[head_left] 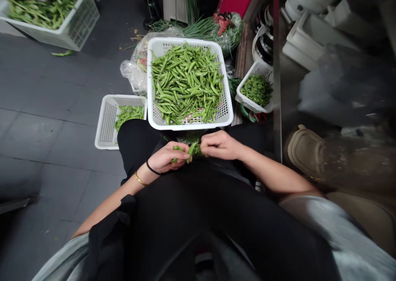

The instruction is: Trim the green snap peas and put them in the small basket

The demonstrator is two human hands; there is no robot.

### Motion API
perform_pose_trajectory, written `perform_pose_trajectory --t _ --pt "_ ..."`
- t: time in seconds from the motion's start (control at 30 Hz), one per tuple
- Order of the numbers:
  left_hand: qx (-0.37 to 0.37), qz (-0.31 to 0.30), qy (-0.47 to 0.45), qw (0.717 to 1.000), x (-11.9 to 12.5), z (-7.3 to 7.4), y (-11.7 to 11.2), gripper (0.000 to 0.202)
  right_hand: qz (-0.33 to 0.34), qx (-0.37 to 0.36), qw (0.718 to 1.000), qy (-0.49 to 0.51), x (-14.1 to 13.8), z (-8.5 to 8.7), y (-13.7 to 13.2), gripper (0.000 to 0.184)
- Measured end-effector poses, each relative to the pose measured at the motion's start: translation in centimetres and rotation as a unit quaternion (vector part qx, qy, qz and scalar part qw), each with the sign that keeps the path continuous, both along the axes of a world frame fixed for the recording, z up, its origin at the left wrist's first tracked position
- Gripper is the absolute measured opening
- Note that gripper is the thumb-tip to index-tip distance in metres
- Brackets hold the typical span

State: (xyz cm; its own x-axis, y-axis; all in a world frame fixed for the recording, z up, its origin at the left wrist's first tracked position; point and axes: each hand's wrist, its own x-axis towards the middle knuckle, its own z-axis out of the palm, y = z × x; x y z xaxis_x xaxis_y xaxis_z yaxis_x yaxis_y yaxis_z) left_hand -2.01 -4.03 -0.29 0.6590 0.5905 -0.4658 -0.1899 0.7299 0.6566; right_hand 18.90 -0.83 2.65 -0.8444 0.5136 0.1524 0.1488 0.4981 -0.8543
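My left hand is closed around a few green pea pods over my lap. My right hand pinches the end of one pod that reaches across from the left hand. Both hands meet just below the near rim of a large white basket heaped with green pea pods. A black band and a gold bracelet circle my left wrist. Black trousers fill the view under the hands.
A smaller white basket with a few pods sits on the grey floor to the left. Another small basket of green trimmings stands on the right. A far basket of pods is top left. Plastic bags and green stalks lie behind.
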Motion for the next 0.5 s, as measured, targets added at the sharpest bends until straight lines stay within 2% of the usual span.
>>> perform_pose_trajectory --t 0.07,0.13,0.23,0.3,0.4,0.47,0.5 --pt "-0.014 -0.014 -0.008 1.0 -0.4 -0.1 0.1 0.015 -0.077 -0.062 0.995 0.006 1.9 0.7 0.6 0.027" --pt "-0.024 -0.01 -0.013 1.0 -0.7 -0.2 0.2 0.013 -0.172 -0.074 0.982 0.009 3.8 1.2 1.2 0.03" --pt "-0.035 -0.016 -0.022 0.999 -0.9 -0.5 0.3 0.011 -0.243 0.005 0.97 -0.029 5.1 1.7 1.3 0.027" --pt "-0.037 -0.026 -0.023 0.999 -0.9 -0.7 0.3 0.011 -0.227 0.109 0.964 -0.087 4.3 1.6 0.7 0.026" --pt "-0.017 -0.052 -0.011 0.998 -0.8 -0.9 0.3 0.013 -0.135 0.248 0.946 -0.16 1.7 0.6 -0.4 0.029" --pt "0.046 -0.064 0.042 0.996 -0.7 -0.5 0.3 0.016 -0.069 0.283 0.939 -0.185 0.1 -0.1 -0.9 0.03" --pt "0.105 -0.062 0.087 0.989 -0.7 -0.2 0.3 0.017 -0.045 0.283 0.94 -0.187 -0.3 -0.4 -1.0 0.032"
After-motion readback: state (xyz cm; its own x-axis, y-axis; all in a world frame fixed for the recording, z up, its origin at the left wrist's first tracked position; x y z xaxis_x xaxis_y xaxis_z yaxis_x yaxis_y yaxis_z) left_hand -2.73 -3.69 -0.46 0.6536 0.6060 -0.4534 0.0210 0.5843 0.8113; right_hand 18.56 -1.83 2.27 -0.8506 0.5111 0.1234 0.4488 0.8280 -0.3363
